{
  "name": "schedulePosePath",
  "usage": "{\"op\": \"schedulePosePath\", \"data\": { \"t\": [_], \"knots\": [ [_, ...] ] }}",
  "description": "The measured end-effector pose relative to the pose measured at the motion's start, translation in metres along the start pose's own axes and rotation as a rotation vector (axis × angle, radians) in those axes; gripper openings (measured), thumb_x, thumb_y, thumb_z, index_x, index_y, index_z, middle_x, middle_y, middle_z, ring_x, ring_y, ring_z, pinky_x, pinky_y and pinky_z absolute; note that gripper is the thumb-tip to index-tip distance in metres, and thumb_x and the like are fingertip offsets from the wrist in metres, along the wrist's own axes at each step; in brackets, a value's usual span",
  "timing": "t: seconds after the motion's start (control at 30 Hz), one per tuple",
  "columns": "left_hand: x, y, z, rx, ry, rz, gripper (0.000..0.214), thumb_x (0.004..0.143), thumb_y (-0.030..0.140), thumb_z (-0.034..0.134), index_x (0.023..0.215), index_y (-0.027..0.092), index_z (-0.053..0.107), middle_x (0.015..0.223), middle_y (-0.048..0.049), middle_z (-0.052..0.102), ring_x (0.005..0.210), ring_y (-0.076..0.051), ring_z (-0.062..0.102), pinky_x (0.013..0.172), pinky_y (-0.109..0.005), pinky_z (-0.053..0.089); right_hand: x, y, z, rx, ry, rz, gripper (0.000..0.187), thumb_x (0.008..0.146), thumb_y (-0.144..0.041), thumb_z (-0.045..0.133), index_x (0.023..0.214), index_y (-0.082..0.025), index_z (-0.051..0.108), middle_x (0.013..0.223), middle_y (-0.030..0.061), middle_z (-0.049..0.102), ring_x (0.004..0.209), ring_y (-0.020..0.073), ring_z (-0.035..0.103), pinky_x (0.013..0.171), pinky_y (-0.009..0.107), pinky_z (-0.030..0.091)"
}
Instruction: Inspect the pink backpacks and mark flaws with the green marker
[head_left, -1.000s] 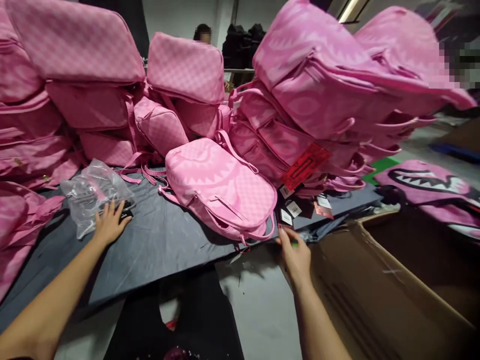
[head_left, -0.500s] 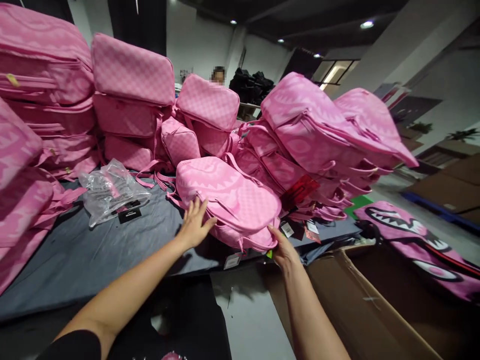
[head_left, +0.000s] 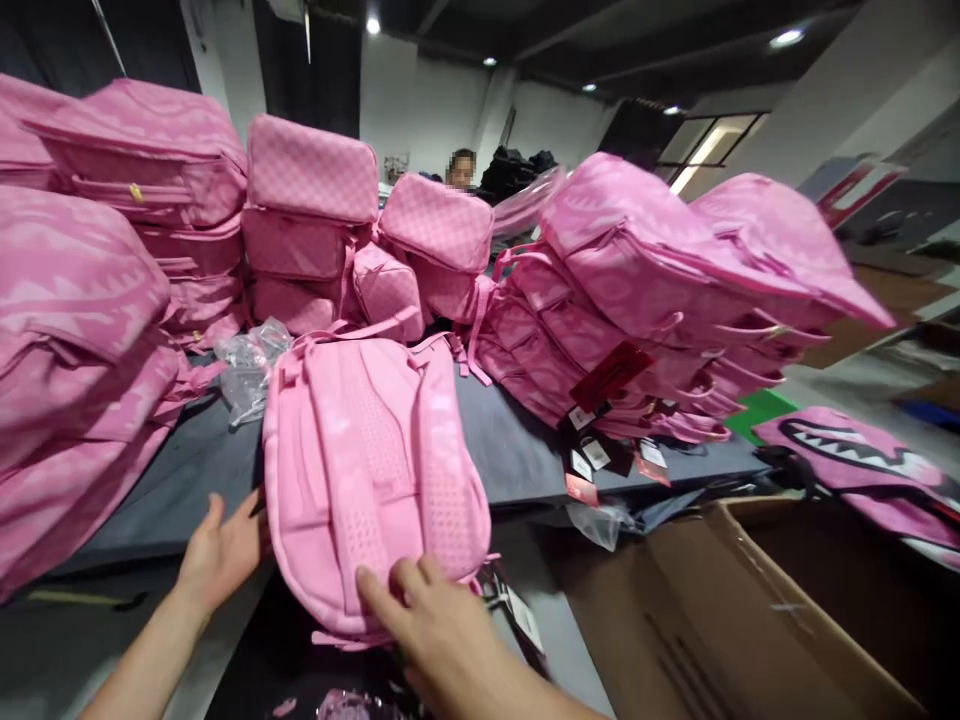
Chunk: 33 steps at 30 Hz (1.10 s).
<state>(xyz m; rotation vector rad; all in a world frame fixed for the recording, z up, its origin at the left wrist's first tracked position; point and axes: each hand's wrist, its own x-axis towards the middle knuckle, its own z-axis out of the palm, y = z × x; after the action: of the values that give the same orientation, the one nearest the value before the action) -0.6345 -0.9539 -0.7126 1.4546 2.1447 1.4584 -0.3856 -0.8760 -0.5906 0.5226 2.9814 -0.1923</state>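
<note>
A pink backpack (head_left: 375,480) lies back side up at the near edge of the dark grey table (head_left: 525,455), its padded straps facing me. My left hand (head_left: 221,550) grips its left edge with the fingers behind the bag. My right hand (head_left: 435,620) presses on its lower end, thumb and fingers curled over the fabric. A paper tag (head_left: 521,615) dangles from the bag's lower right.
Stacks of pink backpacks (head_left: 645,300) crowd the table to the left, back and right. A clear plastic bag (head_left: 247,365) lies behind the held backpack. An open cardboard box (head_left: 720,610) stands at my right. A person (head_left: 461,170) is behind the stacks.
The backpack has been pulled off the pile, turned over and drawn to the table's near edge. Both hands came back toward me with it.
</note>
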Motion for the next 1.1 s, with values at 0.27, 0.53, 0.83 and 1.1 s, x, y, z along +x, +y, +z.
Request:
{"op": "schedulePosePath", "data": {
  "t": [0.27, 0.53, 0.83, 1.1],
  "knots": [
    [0.012, -0.025, -0.022, -0.016, 0.207, -0.573, 0.087, 0.071, 0.065, 0.067, 0.137, 0.011, 0.049, 0.135, -0.0221, 0.06, 0.124, -0.04, 0.059, 0.109, -0.058, 0.044, 0.041, -0.004, 0.028, 0.345, 0.009, 0.14, 0.08, 0.078, -0.01, 0.058, 0.152, -0.025, 0.033, 0.125, 0.0093, 0.065, 0.103, 0.0231, 0.068, 0.082, 0.032, 0.054],
    [-0.008, -0.022, 0.005, 0.067, 0.279, -0.456, 0.072, 0.081, 0.06, 0.06, 0.138, 0.018, 0.047, 0.131, -0.0162, 0.063, 0.124, -0.033, 0.06, 0.107, -0.049, 0.048, 0.082, 0.067, 0.003, 0.179, 0.067, 0.675, 0.039, 0.095, -0.023, 0.054, 0.131, -0.011, 0.049, 0.126, 0.021, 0.065, 0.093, 0.0256, 0.073, 0.071, 0.031, 0.05],
    [-0.043, -0.043, 0.01, 0.194, 0.169, -0.405, 0.089, 0.083, 0.067, 0.054, 0.146, 0.008, 0.032, 0.14, -0.0267, 0.052, 0.132, -0.04, 0.052, 0.111, -0.056, 0.042, 0.08, 0.145, -0.011, 0.399, 0.157, 0.841, 0.043, 0.09, -0.042, 0.065, 0.121, -0.013, 0.057, 0.112, 0.0138, 0.072, 0.102, 0.0253, 0.068, 0.076, 0.028, 0.046],
    [0.036, 0.075, -0.004, 0.35, -0.008, 0.632, 0.054, 0.098, 0.034, 0.046, 0.15, 0.032, 0.034, 0.139, -0.0091, 0.054, 0.137, -0.027, 0.046, 0.115, -0.048, 0.037, 0.05, 0.12, -0.019, 0.346, 0.15, 0.816, 0.023, 0.092, -0.037, 0.061, 0.104, -0.017, 0.061, 0.095, 0.0106, 0.074, 0.089, 0.0258, 0.071, 0.066, 0.028, 0.041]
  ]
}}
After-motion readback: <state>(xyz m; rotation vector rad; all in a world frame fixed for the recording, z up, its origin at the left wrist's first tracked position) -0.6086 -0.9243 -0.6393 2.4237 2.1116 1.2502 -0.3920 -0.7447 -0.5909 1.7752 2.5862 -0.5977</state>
